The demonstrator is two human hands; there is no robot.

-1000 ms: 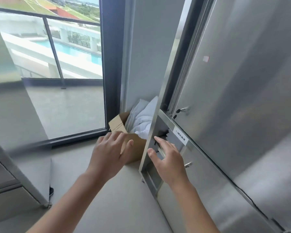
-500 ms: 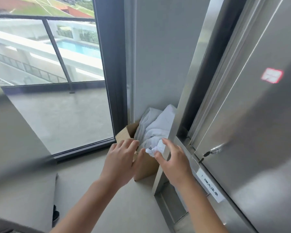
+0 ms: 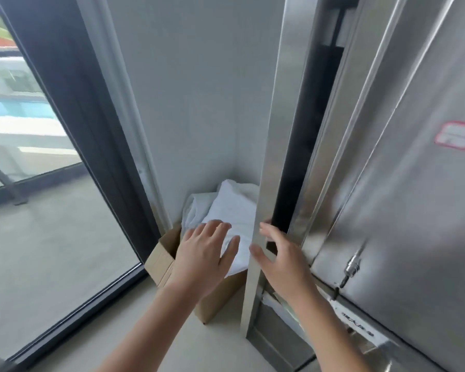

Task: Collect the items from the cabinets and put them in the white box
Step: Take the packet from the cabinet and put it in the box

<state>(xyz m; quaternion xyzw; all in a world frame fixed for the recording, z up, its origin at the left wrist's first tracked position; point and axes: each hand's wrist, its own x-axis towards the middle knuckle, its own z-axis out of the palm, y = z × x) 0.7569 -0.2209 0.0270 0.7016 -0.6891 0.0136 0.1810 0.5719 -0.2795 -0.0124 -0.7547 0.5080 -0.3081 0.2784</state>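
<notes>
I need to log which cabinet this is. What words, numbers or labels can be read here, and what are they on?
Red-bordered sticker on the steel cabinet door: print too blurred to read.
White label below that door: dark characters, too small and blurred to read.
Nothing here can be quoted.

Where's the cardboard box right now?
Head view, low centre: the cardboard box stands on the floor in the corner, between the window frame on its left and the steel cabinet edge on its right, with white cloth heaped inside under the left hand.
</notes>
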